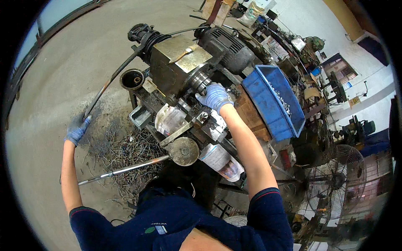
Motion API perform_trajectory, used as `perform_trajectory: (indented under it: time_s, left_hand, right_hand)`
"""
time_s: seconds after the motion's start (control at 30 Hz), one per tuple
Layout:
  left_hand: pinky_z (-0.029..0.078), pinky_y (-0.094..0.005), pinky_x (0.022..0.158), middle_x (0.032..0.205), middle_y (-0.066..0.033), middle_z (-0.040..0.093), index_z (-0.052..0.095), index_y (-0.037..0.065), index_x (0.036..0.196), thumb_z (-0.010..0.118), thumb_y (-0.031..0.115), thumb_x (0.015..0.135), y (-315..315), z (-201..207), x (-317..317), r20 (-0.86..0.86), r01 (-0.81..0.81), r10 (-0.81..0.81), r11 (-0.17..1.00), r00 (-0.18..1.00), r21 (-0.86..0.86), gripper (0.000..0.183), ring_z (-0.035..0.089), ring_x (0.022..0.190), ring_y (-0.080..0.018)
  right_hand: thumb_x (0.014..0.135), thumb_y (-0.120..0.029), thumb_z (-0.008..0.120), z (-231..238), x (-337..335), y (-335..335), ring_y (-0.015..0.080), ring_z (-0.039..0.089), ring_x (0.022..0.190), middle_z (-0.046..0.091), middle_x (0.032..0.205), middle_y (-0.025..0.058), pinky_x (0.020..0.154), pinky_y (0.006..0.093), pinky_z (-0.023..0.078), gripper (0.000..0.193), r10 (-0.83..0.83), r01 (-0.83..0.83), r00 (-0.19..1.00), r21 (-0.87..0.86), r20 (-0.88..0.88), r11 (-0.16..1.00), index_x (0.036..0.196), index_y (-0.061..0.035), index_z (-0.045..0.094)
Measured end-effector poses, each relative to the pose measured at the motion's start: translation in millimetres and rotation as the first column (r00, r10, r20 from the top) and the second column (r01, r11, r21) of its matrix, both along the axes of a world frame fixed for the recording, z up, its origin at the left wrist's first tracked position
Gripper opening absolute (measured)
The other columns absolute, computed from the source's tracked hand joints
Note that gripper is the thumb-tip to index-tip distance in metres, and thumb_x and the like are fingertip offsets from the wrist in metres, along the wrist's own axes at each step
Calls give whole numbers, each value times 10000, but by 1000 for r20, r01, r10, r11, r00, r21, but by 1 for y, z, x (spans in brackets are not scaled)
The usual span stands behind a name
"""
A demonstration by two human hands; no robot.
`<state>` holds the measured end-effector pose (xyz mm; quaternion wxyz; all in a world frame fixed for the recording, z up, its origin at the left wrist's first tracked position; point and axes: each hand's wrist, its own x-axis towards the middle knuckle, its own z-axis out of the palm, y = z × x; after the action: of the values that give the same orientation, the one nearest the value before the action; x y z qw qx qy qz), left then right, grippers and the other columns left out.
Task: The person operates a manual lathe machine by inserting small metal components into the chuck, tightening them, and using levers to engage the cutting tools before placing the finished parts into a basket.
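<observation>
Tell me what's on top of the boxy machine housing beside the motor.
A brush lies slantwise on the boxy housing, by a brighter patch; I can't tell if that's a sheet or bare metal. The surface directly under the brush is covered.

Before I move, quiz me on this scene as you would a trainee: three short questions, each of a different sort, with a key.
1. Which hand is on the long, dark lever?

2. True or false: the brush lies on top of the metal box.

3. Which of these is the right hand nearest to?
a) the fan
b) the shiny metal collar on the front of the metal box
c) the blue bin

Key:
1. The left hand, at the lever's outer end.
2. True.
3. b; the gloved fingers are right at the collar.
</observation>
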<state>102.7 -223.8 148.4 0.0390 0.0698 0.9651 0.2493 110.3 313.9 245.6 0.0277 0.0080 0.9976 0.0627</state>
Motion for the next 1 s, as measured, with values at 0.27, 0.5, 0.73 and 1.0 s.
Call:
perform_trajectory:
  time_s: [0.27,0.5,0.73,1.0]
  left_hand:
    - [439,-422,853,1044,-222,616,549,-5,1154,558,386,853,17,11,-5,-37,-60,55,987,998,-148,493,576,984,-370]
    - [443,-461,804,958,-198,620,547,34,1155,565,270,830,28,11,-23,-95,-43,7,923,995,-383,402,583,888,-378]
    - [476,-432,650,784,-147,621,587,90,965,523,92,784,-91,-17,-160,-451,-181,-206,715,868,-675,193,605,687,-338]
    - [476,-429,773,969,-155,634,621,78,1000,567,269,802,-56,-16,-173,-335,-212,98,923,937,-322,280,604,888,-334]
  right_hand:
    - [728,-557,596,-1,-2,-6,343,623,829,645,843,214,802,390,470,556,-4,-4,992,-69,-123,998,868,-25,676]
    - [686,-408,695,10,-10,6,329,644,700,641,688,194,646,373,503,391,-291,145,947,-624,-139,768,740,-21,674]
    - [637,-429,718,15,-23,4,348,637,743,639,761,234,692,373,497,483,-361,220,925,-601,-123,769,756,35,658]
    - [672,-399,710,33,7,4,319,632,862,641,916,222,786,338,488,400,-296,113,942,-682,-158,723,815,-26,691]
